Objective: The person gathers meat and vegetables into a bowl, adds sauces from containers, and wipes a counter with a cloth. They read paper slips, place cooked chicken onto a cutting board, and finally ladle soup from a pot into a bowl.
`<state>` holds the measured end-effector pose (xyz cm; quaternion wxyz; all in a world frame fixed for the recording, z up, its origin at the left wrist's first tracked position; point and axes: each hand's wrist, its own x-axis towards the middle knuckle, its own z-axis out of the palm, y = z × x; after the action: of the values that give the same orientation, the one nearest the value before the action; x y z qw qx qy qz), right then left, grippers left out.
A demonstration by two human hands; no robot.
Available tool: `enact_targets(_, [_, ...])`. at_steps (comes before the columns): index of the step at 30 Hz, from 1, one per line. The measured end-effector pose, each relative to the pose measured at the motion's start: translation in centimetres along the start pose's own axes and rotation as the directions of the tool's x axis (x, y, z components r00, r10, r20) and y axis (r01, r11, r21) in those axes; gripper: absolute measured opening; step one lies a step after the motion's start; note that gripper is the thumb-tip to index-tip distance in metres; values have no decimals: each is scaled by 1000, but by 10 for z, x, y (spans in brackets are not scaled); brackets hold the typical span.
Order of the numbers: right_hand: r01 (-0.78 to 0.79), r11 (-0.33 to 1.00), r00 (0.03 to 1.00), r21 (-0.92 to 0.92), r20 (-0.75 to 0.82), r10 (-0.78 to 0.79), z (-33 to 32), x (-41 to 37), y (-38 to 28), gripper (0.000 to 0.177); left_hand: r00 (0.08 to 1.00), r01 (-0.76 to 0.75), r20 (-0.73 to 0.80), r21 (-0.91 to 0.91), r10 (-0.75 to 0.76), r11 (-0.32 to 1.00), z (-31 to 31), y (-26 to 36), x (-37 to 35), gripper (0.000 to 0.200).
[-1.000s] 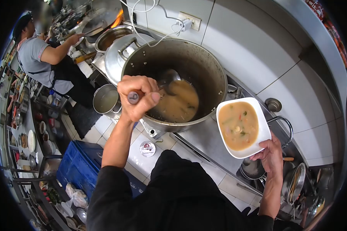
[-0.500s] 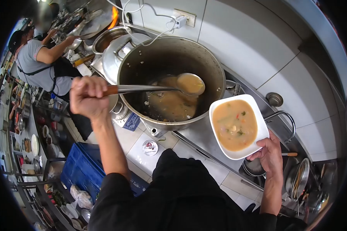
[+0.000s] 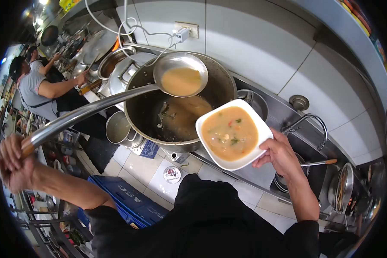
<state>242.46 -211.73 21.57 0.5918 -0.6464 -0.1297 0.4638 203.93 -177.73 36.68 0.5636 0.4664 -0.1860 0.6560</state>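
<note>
My left hand (image 3: 17, 163) is wrapped round the wooden grip of a long metal ladle (image 3: 103, 103). The ladle's round bowl holds some orange-brown soup (image 3: 181, 81) and hangs above the large stock pot (image 3: 135, 118). Inside that pot, more soup with dark bits lies low at the bottom. My right hand (image 3: 284, 155) grips a white square bowl (image 3: 232, 164) by its right edge, thumb near the rim. Creamy soup (image 3: 228, 133) with green leaves and red pieces fills the bowl, which is beside the pot's lower right rim.
A tap (image 3: 318, 124) and sink counter are at the right, with a wooden-handled pan (image 3: 318, 163). Left of the stock pot stand a smaller pot (image 3: 118, 129) and a lid (image 3: 116, 81). Blue crates (image 3: 124, 198) lie below. Two co-workers (image 3: 43, 86) cook at the far left.
The ladle has risen out of the stock pot with soup in it, as my left hand swung down and left. My right hand has carried the white bowl left, closer over the pot's rim.
</note>
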Motion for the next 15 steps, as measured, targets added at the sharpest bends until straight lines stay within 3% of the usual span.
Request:
enact_targets(1, [0,1000,1000,10,-10,0,2,2,-1,45,999,-43,-33,18,44,999,-4,14,3,27])
enact_targets(4, [13,1000,998,-3,55,-13,10,11,-5,43,980,-84,189,153,54,985,19,32,2,27])
enact_targets(5, [14,1000,998,4,54,-14,12,14,-6,43,987,-63,156,156,38,986,30,32,-2,27])
enact_targets(8, [27,999,994,-18,104,-25,18,22,-10,41,985,-20,170,68,8,998,29,48,-9,29])
enact_targets(13, [31,999,994,-28,106,-28,26,30,-15,42,946,-268,185,-13,266,963,41,39,-32,25])
enact_targets(15, [40,999,994,-32,106,-36,28,32,-15,42,928,-277,242,-52,281,959,49,29,-35,25])
